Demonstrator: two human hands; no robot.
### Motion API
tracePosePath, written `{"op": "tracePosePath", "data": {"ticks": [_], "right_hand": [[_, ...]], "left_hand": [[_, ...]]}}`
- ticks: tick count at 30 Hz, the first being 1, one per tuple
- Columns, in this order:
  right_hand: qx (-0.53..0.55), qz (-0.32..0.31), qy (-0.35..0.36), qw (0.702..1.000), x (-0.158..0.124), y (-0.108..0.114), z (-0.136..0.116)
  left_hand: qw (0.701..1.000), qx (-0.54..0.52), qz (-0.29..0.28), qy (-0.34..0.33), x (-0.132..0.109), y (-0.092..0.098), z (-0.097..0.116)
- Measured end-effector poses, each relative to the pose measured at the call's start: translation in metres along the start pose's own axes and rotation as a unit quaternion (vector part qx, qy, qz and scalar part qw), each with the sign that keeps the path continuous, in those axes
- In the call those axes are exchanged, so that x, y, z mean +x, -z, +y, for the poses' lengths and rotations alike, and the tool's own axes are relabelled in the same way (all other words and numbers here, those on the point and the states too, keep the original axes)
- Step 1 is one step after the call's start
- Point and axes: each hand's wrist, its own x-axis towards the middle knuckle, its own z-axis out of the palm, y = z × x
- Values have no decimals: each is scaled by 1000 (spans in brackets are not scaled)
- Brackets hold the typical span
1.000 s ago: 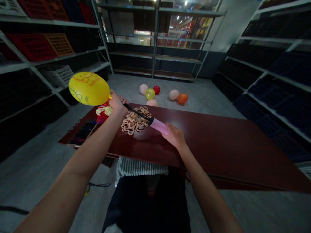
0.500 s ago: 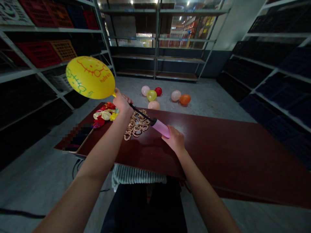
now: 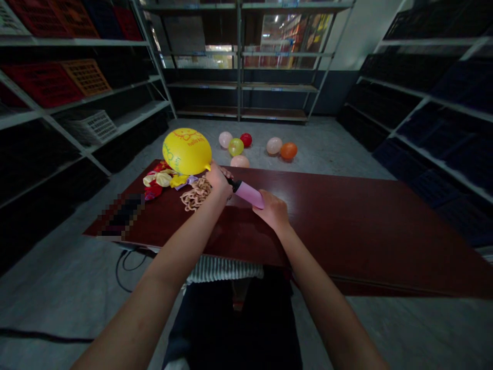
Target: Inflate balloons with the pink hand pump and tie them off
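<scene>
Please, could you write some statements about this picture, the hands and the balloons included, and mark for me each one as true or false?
1. The right hand holds the pink pump. True.
2. The left hand is at the neck of the yellow balloon. True.
3. The yellow balloon is plain, without any print. False: coloured drawings and letters are printed on it.
4. The tan loops lie on the floor. False: they lie in a heap on the table.
5. The orange balloon rests on the floor, beyond the table. True.
</scene>
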Motion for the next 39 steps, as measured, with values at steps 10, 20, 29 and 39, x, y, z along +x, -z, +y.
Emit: {"op": "tracePosePath", "data": {"ticks": [10,20,29,39], "right_hand": [[-10,1,52,999,-5,-1,-5],[4,-14,39,999,-3,8,-13],[22,-11,0,1000,2,6,-7],[14,21,-36,999,2,1,-1]], "left_hand": [[995,-38,81,-41,11,13,43],[995,-18,68,-72,47,9,97],[994,17,59,-89,63,-4,87],[999,27,-13,-45,8,-23,-3]]}}
